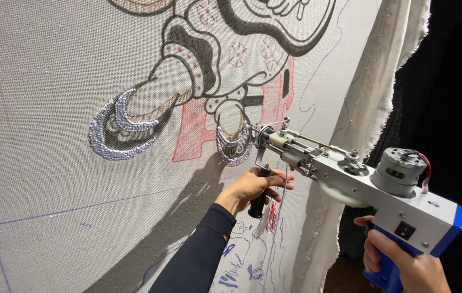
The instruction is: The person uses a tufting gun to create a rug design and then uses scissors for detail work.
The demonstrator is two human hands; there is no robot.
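Your left hand [252, 187] is closed around the black front handle [258, 196] of the tufting gun [350, 176]. Your right hand [404, 260] grips the blue rear handle [385, 271], forefinger stretched forward along it. The gun's needle end [260, 138] presses against the stretched grey cloth [52, 81], just beside a silver-grey tufted patch [234, 146] of the drawn figure. White and red yarn [271, 217] hangs below your left hand.

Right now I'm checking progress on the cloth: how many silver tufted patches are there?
2: a large crescent silver patch at left, and a smaller one at the tufting gun tip. Others may lie outside the view.
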